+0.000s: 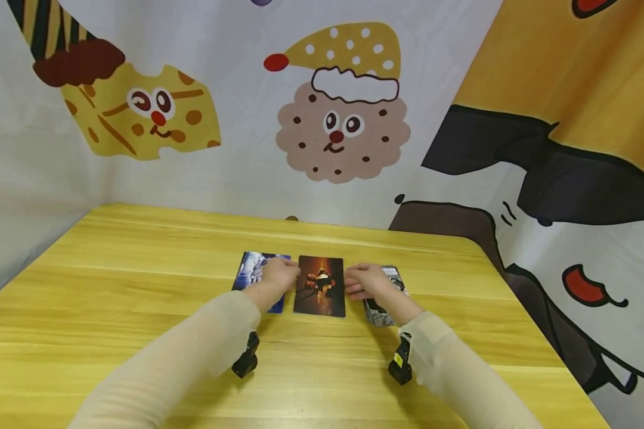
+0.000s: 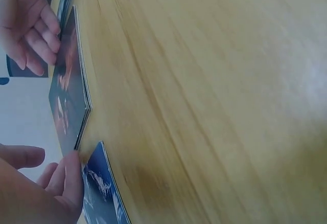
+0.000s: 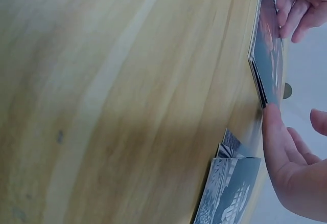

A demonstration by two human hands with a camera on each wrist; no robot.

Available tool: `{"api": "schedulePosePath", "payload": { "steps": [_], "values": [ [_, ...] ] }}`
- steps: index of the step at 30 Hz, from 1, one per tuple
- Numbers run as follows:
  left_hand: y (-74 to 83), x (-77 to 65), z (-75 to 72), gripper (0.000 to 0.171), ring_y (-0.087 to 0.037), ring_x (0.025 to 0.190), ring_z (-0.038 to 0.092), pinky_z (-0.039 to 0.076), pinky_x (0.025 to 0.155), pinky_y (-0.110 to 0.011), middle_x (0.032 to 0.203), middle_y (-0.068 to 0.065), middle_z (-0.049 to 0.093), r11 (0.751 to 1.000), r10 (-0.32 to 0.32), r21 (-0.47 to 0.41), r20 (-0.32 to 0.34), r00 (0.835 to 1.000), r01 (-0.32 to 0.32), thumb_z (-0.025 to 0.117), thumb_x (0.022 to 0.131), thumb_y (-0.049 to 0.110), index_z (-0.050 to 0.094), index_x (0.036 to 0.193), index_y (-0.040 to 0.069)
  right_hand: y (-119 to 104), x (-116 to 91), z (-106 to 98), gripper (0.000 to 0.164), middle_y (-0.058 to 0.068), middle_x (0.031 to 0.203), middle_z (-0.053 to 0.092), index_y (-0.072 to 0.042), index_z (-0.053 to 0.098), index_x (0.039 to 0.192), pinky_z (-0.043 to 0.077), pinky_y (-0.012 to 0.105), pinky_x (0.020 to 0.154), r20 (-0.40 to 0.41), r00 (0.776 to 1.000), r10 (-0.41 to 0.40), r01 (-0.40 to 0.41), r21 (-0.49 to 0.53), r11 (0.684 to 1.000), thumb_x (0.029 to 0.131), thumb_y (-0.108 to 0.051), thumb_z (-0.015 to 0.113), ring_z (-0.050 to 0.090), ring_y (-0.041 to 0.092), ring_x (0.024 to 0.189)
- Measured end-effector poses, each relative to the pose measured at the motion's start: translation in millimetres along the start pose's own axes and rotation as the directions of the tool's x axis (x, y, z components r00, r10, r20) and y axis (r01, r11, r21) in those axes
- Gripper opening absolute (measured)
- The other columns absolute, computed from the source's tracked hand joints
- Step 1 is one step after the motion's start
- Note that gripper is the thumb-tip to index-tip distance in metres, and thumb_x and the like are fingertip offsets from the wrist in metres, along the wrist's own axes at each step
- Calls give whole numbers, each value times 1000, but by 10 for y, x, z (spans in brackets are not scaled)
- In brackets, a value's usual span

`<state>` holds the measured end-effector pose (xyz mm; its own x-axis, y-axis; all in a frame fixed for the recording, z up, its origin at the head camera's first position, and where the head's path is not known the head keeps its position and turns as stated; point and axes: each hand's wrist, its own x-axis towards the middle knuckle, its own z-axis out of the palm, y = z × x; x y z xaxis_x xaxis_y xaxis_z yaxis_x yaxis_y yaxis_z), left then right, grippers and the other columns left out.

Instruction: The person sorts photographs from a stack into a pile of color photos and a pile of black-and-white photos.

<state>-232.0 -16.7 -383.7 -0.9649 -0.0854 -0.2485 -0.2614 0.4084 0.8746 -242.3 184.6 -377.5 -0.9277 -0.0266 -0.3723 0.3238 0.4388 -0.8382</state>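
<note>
A small stack of picture cards (image 1: 320, 298) with a dark orange-brown image on top lies in the middle of the table. My left hand (image 1: 280, 274) is at its left edge, the fingertips touching its side in the left wrist view. On the opposite edge, the relaxed fingers of my right hand (image 1: 367, 279) meet the stack's side, thumb raised apart. Blue-toned cards (image 1: 245, 275) lie under and beside the left hand, partly covered by it. Black-and-white cards (image 3: 227, 191) sit below the right hand, somewhat unevenly stacked.
All three stacks rest on a yellow wood-grain table (image 1: 322, 381). Behind it hangs a white cloth (image 1: 236, 179) printed with cartoon foods. A small black camera (image 1: 245, 356) hangs at the left wrist and another black camera (image 1: 401, 360) at the right.
</note>
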Motion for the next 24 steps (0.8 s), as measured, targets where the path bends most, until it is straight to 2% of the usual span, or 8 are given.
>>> {"api": "schedulePosePath", "payload": {
  "steps": [6,11,13,16,18,20,24],
  "values": [
    [18,-20,-16,30,-22,88,61,54,77,-32,115,-16,66,996,19,83,-23,1000,-17,54,88,12,67,113,1,6,-6,13,39,27,115,60,5,49,129,60,37,72,-14,1000,-10,10,26,1000,97,-17,49,66,19,80],
    [30,-18,-27,30,-18,74,56,47,63,-24,122,-15,63,997,27,78,-19,999,-26,54,89,12,66,115,3,-13,-29,8,37,26,112,62,5,51,127,60,35,70,-28,1000,-11,12,30,999,97,-16,48,66,17,76],
    [42,-17,-25,30,-20,79,58,45,62,-23,123,-15,62,997,37,63,-33,999,-35,54,88,10,67,115,3,-21,-32,3,36,25,111,63,5,51,126,60,34,68,-32,999,-8,9,48,999,97,-16,49,65,14,72],
    [58,-15,-6,30,-28,94,62,52,68,-28,120,-17,63,998,56,27,-63,996,-54,53,87,7,67,113,1,-27,-32,2,36,20,105,64,5,51,127,60,31,65,-40,999,5,-1,90,996,95,-11,51,62,11,67],
    [69,-16,15,30,-31,106,61,55,76,-31,119,-19,64,997,62,-35,-64,996,-64,52,88,4,65,115,-2,-26,-31,1,37,17,101,64,5,51,128,59,29,63,-47,999,13,-7,119,993,93,-8,53,61,10,65],
    [72,-11,40,31,-32,106,61,57,75,-32,119,-22,62,992,52,-114,-42,998,-56,51,89,0,63,118,-3,-22,-34,0,38,13,96,64,6,51,128,59,26,60,-57,998,19,-10,138,990,92,-5,53,60,9,62],
    [75,5,66,38,-28,95,64,55,61,-24,121,-23,60,973,26,-230,17,1000,-22,51,89,-6,56,126,-3,-15,-35,-6,35,8,90,64,7,53,126,56,22,56,-74,997,15,-4,145,989,92,-2,53,57,7,58]
  ]
}}
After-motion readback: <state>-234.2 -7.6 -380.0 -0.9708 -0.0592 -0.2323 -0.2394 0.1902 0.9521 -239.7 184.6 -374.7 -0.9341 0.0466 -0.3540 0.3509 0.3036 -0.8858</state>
